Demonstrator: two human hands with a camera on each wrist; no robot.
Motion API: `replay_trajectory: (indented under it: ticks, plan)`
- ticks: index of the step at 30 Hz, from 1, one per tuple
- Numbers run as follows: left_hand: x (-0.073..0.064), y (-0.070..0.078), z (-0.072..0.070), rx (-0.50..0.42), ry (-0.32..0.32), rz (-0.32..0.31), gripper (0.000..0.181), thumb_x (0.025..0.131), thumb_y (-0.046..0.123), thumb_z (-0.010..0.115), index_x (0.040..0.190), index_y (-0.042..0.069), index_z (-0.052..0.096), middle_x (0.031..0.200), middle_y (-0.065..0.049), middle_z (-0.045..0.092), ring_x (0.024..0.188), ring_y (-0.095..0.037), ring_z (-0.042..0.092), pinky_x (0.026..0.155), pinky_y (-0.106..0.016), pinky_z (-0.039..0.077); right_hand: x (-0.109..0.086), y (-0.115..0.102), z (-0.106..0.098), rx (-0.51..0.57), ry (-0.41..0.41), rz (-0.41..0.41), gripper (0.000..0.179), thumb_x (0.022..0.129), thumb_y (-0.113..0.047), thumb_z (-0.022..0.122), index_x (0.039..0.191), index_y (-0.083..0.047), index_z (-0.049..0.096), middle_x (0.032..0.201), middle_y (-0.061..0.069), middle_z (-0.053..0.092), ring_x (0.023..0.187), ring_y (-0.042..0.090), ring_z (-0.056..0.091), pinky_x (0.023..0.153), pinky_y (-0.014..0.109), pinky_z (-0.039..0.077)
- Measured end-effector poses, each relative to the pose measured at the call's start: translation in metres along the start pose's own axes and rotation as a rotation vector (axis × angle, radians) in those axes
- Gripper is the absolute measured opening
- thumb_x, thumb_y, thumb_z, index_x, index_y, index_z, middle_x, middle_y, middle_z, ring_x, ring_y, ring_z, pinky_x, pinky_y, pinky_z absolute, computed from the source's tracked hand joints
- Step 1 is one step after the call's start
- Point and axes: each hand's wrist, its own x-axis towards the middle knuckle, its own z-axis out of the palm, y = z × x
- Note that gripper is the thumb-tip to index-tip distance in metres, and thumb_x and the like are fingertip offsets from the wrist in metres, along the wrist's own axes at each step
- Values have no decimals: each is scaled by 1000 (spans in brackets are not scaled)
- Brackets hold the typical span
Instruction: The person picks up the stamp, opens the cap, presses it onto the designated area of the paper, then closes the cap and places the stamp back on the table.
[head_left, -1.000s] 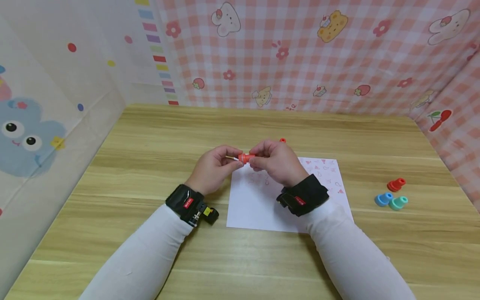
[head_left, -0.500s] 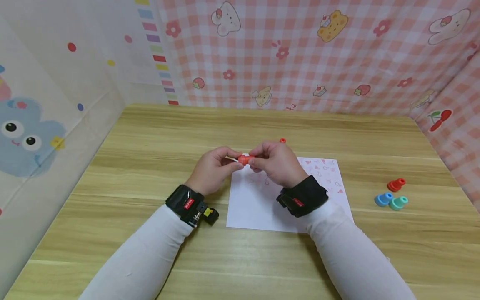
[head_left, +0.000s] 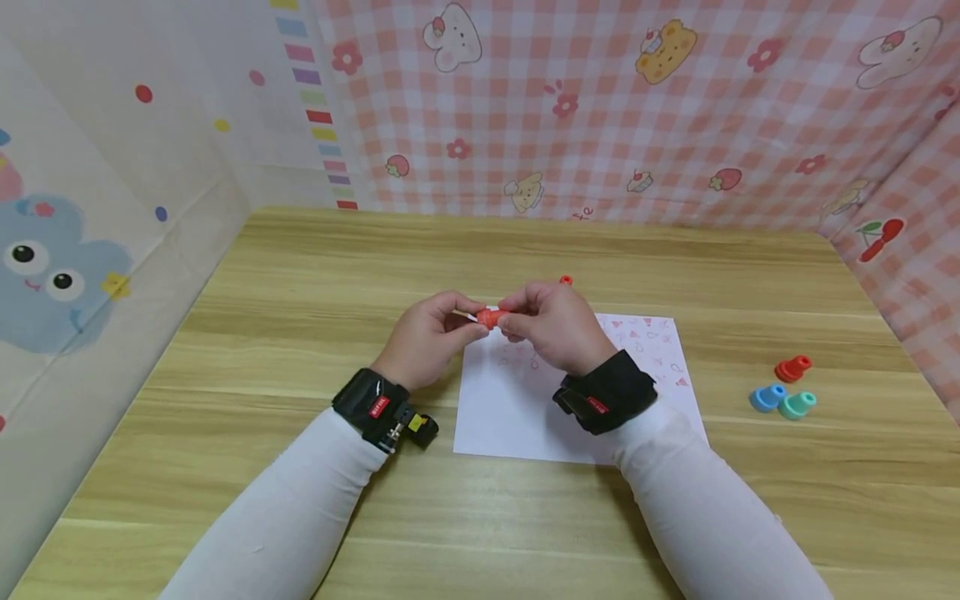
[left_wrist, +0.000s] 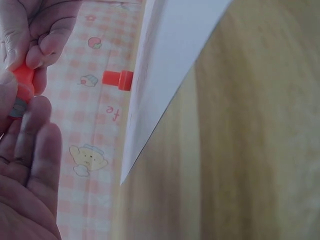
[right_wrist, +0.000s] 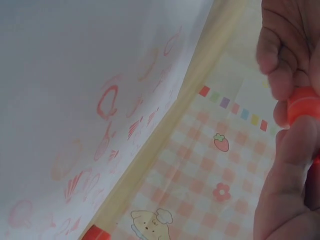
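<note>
Close over the top edge of a sheet of white paper, both hands meet at a red toy stamp. My left hand pinches the stamp's wider end between thumb and fingers. On the narrower handle end, the thumb and fingertips of my right hand pinch from the other side. In the left wrist view a greyish end of the stamp shows at the left fingertips. Fingers hide much of the stamp in the right wrist view. Red and pale orange prints mark the paper.
Another red stamp stands behind the right hand, partly hidden by it. To the right of the paper are a red stamp, a blue stamp and a teal stamp. Patterned cloth rises behind the wooden table.
The red stamp between the fingertips has turned and tilted slightly. Both hands keep almost the same place and grip; the paper and other stamps have not moved.
</note>
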Motion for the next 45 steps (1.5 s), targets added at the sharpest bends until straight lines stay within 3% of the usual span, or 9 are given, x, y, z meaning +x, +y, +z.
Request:
replay_trajectory:
  ticks: [8, 11, 15, 20, 24, 28, 36, 45]
  plan:
    - [-1, 2, -2, 18, -18, -6, 19, 98, 18, 77, 117, 15, 71, 121, -2, 74, 107, -19, 75, 96, -41, 61, 1, -4, -5, -72, -4, -19, 15, 97, -17, 77, 111, -13, 77, 99, 6, 76, 88, 22, 63, 73, 31, 51]
    - [-1, 2, -2, 55, -23, -21, 28, 100, 22, 75, 126, 15, 70, 127, -5, 73, 114, -21, 73, 102, -44, 59, 3, -4, -11, -76, 0, -9, 17, 98, -17, 76, 114, -12, 76, 106, 7, 76, 94, 23, 65, 78, 32, 53]
    - [0, 4, -3, 180, -37, -32, 44, 102, 33, 72, 141, 16, 64, 144, -6, 66, 135, -25, 62, 116, -50, 49, 7, -4, -25, -118, 18, 15, 20, 100, -18, 72, 119, -13, 75, 112, 8, 76, 101, 25, 65, 85, 35, 52]
    - [0, 9, -4, 390, -86, -8, 56, 104, 41, 67, 153, 18, 54, 161, -6, 51, 153, -28, 44, 125, -52, 37, 10, 0, -48, -252, 55, 16, 22, 103, -19, 67, 123, -11, 72, 115, 12, 75, 99, 27, 63, 81, 34, 50]
    - [-1, 14, -7, 562, -138, -4, 66, 104, 45, 64, 160, 18, 43, 170, -12, 37, 160, -38, 28, 131, -55, 24, 15, 5, -64, -338, 86, 2, 26, 104, -17, 64, 127, -7, 70, 117, 15, 73, 95, 29, 62, 75, 34, 49]
    - [-4, 16, -10, 688, -200, -46, 75, 103, 50, 63, 165, 16, 35, 174, -19, 24, 161, -47, 16, 133, -58, 13, 19, 11, -77, -394, 114, 19, 28, 105, -15, 61, 130, -5, 68, 120, 17, 69, 97, 32, 60, 78, 37, 49]
    - [-3, 19, -15, 747, -255, -124, 82, 103, 54, 61, 167, 15, 28, 175, -21, 15, 161, -50, 7, 132, -61, 6, 26, 21, -86, -414, 142, 125, 28, 106, -12, 61, 132, -4, 64, 123, 20, 65, 105, 37, 57, 93, 45, 54]
    - [-2, 22, -15, 794, -266, -161, 85, 102, 56, 62, 168, 16, 27, 174, -23, 14, 161, -52, 6, 132, -62, 6, 37, 31, -92, -520, 103, 167, 29, 102, -5, 57, 129, -3, 68, 119, 20, 65, 105, 37, 55, 92, 45, 50]
